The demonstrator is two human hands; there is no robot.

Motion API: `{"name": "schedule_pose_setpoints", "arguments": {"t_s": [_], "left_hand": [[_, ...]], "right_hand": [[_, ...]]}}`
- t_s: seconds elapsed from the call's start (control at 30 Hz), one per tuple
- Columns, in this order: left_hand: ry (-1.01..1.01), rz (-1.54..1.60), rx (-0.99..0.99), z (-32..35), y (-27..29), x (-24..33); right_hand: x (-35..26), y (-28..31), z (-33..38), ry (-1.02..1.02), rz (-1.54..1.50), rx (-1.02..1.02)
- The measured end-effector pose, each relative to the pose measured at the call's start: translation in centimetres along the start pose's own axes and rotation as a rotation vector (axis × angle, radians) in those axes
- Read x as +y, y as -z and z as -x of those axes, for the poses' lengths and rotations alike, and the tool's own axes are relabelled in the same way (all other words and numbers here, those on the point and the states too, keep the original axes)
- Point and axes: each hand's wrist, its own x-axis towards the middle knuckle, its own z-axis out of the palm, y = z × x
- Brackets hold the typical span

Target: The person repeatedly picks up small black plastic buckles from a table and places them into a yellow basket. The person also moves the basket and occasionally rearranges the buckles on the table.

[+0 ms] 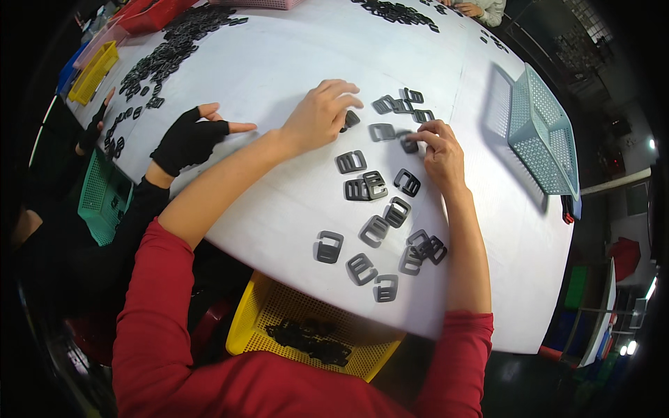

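Note:
Loose black plastic strap buckles (pixel 350 161) lie scattered on the white table (pixel 279 209) in front of me. My left hand (pixel 322 115) hovers over the far side of them, its fingers bent and apart. A dark buckle (pixel 350 120) shows just under its fingertips; the thumb is partly hidden. To the right, the fingers of my right hand (pixel 442 155) close on another black buckle (pixel 408 142), slightly smeared by motion. A further buckle (pixel 382 132) lies flat between the two hands.
A yellow basket (pixel 244 317) holding black buckles sits below the table edge before me. Pale blue baskets (pixel 536 132) stand at right. Co-worker's black-gloved hands (pixel 191 139) are at left, near a green basket (pixel 104 195). Buckle heaps (pixel 174 45) lie farther off.

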Motion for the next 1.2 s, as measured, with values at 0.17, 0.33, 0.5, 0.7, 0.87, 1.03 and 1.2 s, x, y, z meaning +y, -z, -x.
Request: {"name": "schedule_pose_setpoints", "arguments": {"t_s": [0.17,0.33,0.5,0.7,0.87,1.03,1.2], "left_hand": [[0.093,-0.014,-0.234,-4.6,-2.8,0.4],[0.116,-0.071,-0.201,-5.5,-4.8,-1.7],[0.489,0.407,-0.375,-6.3,-1.3,0.2],[0.466,0.155,-0.178,-6.7,-0.8,-1.3],[0.399,0.233,-0.089,-6.0,-1.8,-2.6],[0.239,0.183,-0.188,-5.4,-2.2,-2.2],[0.034,-0.109,-0.318,-4.8,-5.5,0.9]], "right_hand": [[0.9,0.7,-0.6,-0.100,-0.108,0.102],[2.2,-1.5,-3.4,-0.010,0.184,0.081],[2.1,-0.1,-4.1,-0.276,0.142,-0.100],[3.4,-0.3,-6.4,-0.169,0.078,-0.028],[5.5,-4.1,-9.2,0.120,0.267,0.067],[4.2,-2.1,-9.6,-0.340,0.014,-0.201],[5.0,0.5,-4.2,-0.190,-0.022,0.014]]}}
